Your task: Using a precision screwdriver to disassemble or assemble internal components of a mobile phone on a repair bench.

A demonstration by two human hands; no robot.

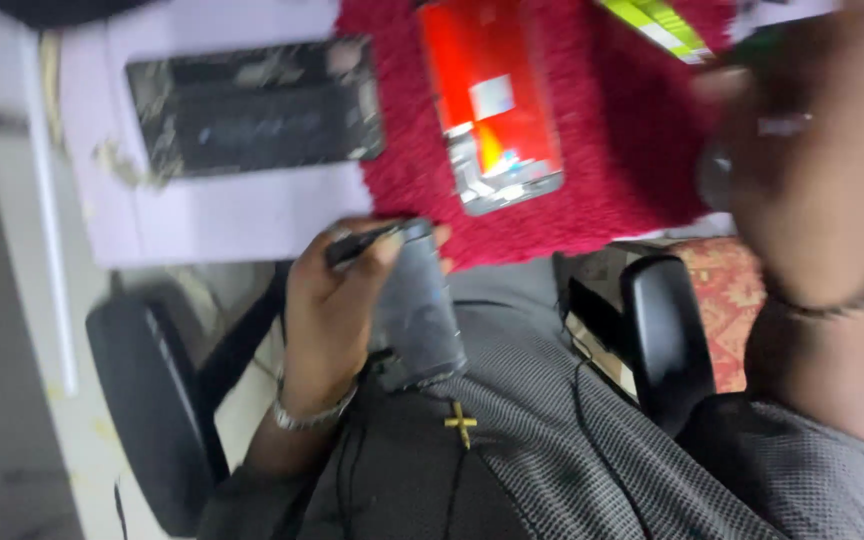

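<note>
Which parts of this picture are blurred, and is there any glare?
Head view: right hand is heavily motion-blurred; what it holds cannot be told. Left hand and its dark phone are softer. Red phone panel on the red mat shows pale glare.

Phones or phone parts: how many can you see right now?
3: grey phone in the left hand, red one on the red mat, cracked black screen beside it. Blur may hide others.

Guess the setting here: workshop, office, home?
Likely a small phone-repair bench. A cracked dark screen panel lies on the table, an opened phone body with red inside rests on a red fluffy mat, and the left hand holds another phone.
</note>
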